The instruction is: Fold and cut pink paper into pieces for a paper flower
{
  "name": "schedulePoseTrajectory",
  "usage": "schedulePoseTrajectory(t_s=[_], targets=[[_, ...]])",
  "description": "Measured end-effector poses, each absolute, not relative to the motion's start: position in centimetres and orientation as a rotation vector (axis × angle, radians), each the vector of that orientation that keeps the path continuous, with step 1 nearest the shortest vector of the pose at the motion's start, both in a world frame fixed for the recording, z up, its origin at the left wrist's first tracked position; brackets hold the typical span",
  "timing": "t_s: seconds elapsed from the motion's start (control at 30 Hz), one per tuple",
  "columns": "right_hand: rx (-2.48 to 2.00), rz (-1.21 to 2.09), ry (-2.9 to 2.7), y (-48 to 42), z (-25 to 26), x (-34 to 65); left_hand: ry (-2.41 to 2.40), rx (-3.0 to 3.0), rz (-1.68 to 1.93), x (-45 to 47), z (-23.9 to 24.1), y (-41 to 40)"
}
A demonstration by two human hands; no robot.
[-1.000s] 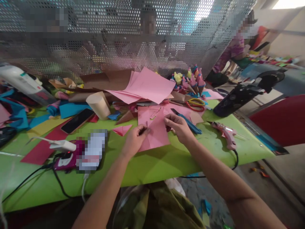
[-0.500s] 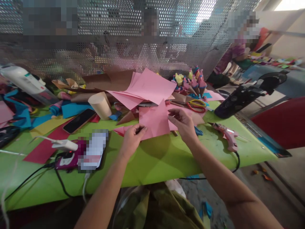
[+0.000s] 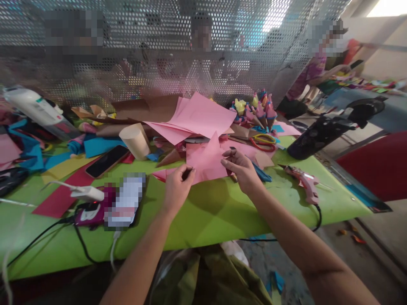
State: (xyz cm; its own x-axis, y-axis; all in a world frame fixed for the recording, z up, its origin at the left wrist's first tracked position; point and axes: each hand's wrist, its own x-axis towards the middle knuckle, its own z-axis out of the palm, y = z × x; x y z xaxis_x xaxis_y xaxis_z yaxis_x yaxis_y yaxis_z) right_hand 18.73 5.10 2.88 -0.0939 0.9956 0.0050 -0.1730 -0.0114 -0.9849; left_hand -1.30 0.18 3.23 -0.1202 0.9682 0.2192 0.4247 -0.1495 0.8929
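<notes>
A square sheet of pink paper (image 3: pixel 205 163) is held up between my two hands, just above the green table. My left hand (image 3: pixel 180 180) pinches its lower left corner between thumb and fingers. On the other side, my right hand (image 3: pixel 240 167) grips the right edge, fingers bent and thumb against the paper. The sheet bends, with a pointed part rising near its top. Behind it lies a fanned stack of pink paper (image 3: pixel 199 116).
Left are a phone (image 3: pixel 106 162), a lit phone (image 3: pixel 125 203), a power strip (image 3: pixel 90 214) and a beige roll (image 3: pixel 135 142). Right are scissors (image 3: pixel 263 142), a pink glue gun (image 3: pixel 302 182) and a black bottle (image 3: pixel 313 135). Small paper cones (image 3: pixel 259 110) stand behind. A co-worker sits far right.
My right hand has moved slightly left and down, drawing the paper's right edge inward. The sheet now bends more. My left hand stays nearly in place.
</notes>
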Motion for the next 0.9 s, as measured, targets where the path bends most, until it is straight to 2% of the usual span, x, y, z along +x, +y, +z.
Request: schedulePoseTrajectory(t_s=[0.33, 0.9], targets=[[-0.975, 1.539, -1.17, 4.0, 2.7, 17.7, 1.598, 1.75, 1.184, -0.7, 2.8, 0.0], [-1.027, 1.532, -1.167, 3.1, 2.7, 16.9, 1.692, 2.033, 1.19, -0.2, 2.6, -0.2]])
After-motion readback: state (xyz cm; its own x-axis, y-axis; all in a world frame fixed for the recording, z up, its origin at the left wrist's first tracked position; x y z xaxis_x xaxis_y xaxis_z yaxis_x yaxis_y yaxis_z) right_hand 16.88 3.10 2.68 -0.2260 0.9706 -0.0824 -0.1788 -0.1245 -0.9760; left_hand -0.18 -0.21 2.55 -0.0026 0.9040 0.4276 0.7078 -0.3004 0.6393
